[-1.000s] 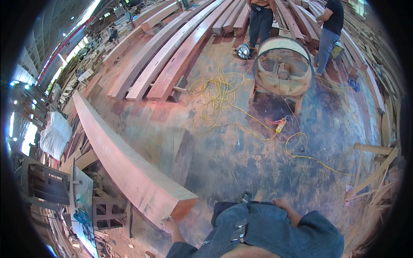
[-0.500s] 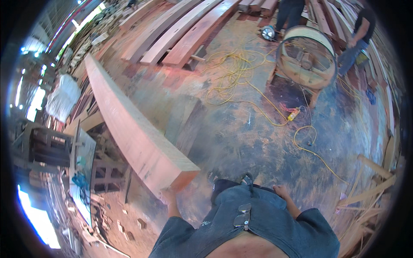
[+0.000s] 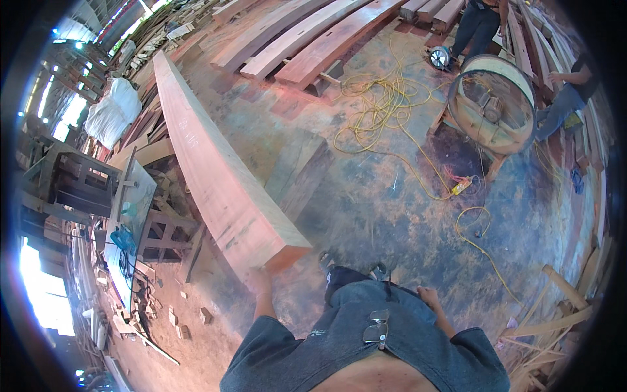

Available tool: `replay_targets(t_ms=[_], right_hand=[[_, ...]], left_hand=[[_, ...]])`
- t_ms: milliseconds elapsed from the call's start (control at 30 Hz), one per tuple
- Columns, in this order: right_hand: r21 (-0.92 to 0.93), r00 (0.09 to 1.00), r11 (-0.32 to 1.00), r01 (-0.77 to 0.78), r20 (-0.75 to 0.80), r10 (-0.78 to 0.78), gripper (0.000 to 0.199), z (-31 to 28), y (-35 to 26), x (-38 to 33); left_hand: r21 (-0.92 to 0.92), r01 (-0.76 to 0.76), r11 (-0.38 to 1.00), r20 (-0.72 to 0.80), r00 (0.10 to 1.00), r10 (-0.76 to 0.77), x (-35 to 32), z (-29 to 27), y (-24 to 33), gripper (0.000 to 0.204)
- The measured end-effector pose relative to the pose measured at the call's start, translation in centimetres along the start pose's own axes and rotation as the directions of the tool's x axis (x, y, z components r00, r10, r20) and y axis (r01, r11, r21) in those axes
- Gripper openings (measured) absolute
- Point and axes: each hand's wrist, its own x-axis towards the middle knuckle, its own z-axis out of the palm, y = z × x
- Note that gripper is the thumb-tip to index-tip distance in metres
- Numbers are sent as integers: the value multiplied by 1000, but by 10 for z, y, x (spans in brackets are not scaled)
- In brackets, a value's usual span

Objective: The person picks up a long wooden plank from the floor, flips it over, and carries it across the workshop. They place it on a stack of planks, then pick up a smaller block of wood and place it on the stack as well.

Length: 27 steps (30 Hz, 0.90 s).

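Note:
A long, thick reddish wooden beam [image 3: 219, 186] stretches from beside me toward the far left, chalk marks on its side. At its near end my left hand [image 3: 260, 282] grips the lower corner; the fingers are partly hidden and blurred against the wood. My right hand [image 3: 429, 296] hangs by my right hip with its fingers curled, and nothing shows in it. Folded glasses [image 3: 377, 328] hang from the front of my dark shirt.
Several beams [image 3: 307, 62] lie at the far side. A yellow cord [image 3: 379, 108] coils over the floor toward a large drum fan [image 3: 493, 130]. Two people stand at the far right. A board-topped table [image 3: 134, 202] stands at left; wood scraps [image 3: 552, 320] lie at right.
The whole view has shifted, so the floor and beams sit farther right. My left hand stays at the beam's end. A far-right person has changed posture.

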Motion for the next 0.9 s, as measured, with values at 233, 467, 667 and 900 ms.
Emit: replay_targets(t_ms=[233,467,667,900], right_hand=[[-94,1000,996,2,-11,-3,50,4,4,7],[-11,999,1000,1,-43,-1,47,4,0,5],[92,997,993,-76,-25,78,43,-2,-21,-16],[87,973,971,-222,76,216,45,-4,-45,-3]], left_hand=[[-32,-11,999,46,999,12,-6,-18,10,41],[-15,-4,1000,-23,1000,4,1,-7,4,40],[11,-5,1000,53,999,5,5,-6,0,45],[-26,-22,999,98,995,24,20,14,-14,44]])
